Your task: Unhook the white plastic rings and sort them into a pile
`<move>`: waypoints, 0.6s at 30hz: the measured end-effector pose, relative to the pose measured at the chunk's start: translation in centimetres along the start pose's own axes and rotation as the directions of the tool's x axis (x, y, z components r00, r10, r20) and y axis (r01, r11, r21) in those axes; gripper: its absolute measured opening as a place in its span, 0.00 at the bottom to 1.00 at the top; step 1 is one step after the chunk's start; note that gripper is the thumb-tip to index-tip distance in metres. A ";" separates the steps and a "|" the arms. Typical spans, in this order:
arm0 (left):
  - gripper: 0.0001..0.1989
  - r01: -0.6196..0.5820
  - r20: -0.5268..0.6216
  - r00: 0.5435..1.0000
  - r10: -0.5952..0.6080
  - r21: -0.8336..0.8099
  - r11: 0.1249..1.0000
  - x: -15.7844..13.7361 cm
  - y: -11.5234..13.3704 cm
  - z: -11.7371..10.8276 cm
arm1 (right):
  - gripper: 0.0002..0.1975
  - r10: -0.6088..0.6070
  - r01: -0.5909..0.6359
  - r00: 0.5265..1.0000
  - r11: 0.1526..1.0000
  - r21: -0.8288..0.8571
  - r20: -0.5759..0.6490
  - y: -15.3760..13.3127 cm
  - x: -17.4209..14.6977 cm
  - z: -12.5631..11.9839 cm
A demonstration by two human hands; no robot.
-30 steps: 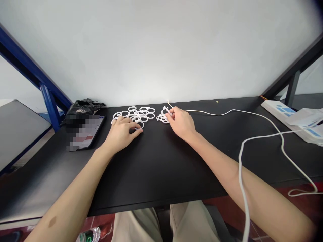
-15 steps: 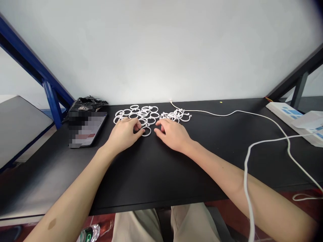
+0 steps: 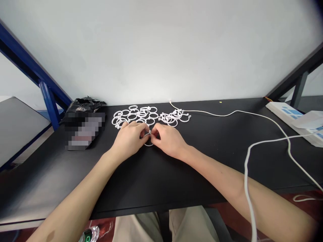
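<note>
Left hand (image 3: pixel 131 136): thumb and index finger pinched nearly together on the left side of a white ring (image 3: pixel 148 145), other fingers curled. Right hand (image 3: pixel 169 137): thumb and fingertips closed in on the same ring at its far side, by the small knob (image 3: pixel 149 132); too small to tell if they pinch the knob or the band. Hands face each other, tips almost touching. Ring sits between them, near side of its loop showing below the fingertips, just over or on the black tabletop (image 3: pixel 161 174); can't tell if it touches.

Just beyond the left hand: wide cluster of white rings (image 3: pixel 132 116), many overlapping, lying flat or nearly so. Far of the right hand: smaller, tighter pile of white rings (image 3: pixel 174 117), tangled looking, close to the cluster's right end.

Further left: device with a blurred-out screen (image 3: pixel 84 131), crumpled black plastic bag (image 3: pixel 85 104) at its far end. Blue frame (image 3: pixel 47 101) at far left, grey panel (image 3: pixel 20 131) past it.

To the right: thin white cable (image 3: pixel 202 112) runs from near the wall (image 3: pixel 161 50) across the table; thicker white cord (image 3: pixel 246 174) hangs in front of the right forearm. White box with blue patches (image 3: pixel 290 111) at far right, by a dark frame (image 3: pixel 297 89). Small yellow speck (image 3: pixel 220 102) at the table's far edge. Near side, below the table: beige trousers (image 3: pixel 136 225), red floor.
</note>
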State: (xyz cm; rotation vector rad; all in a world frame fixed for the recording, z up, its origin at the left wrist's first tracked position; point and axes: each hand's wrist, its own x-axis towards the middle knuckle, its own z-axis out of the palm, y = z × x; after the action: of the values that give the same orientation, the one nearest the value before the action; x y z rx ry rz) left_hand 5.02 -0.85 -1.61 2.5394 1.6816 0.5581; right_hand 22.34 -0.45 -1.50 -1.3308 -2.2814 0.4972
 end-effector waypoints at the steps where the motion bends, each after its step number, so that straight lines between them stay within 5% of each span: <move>1: 0.03 -0.004 -0.015 1.000 0.004 -0.004 1.000 0.0 0.0 0.0 | 0.01 0.001 0.000 1.000 1.000 0.021 -0.023 0.0 0.0 0.1; 6: 0.06 -0.018 -0.100 0.995 0.012 -0.060 0.998 0.1 0.0 -0.3 | 0.09 0.052 -0.044 0.997 0.989 0.138 -0.059 -0.1 -0.1 0.2; 11: 0.10 0.026 -0.129 0.990 -0.049 -0.176 0.984 0.2 0.0 -0.4 | 0.06 0.044 -0.043 0.999 0.994 0.099 -0.009 -0.2 0.0 -0.3; 18: 0.09 0.132 -0.195 0.963 -0.187 -0.264 0.955 1.0 0.0 0.1 | 0.12 0.113 -0.081 0.984 0.972 0.219 -0.140 -0.4 0.0 -0.1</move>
State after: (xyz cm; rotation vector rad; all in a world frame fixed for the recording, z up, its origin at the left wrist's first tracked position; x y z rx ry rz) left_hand 5.37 0.04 -1.48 2.2105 1.7341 0.9960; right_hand 22.10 -0.60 -1.19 -1.3296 -1.9870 0.6314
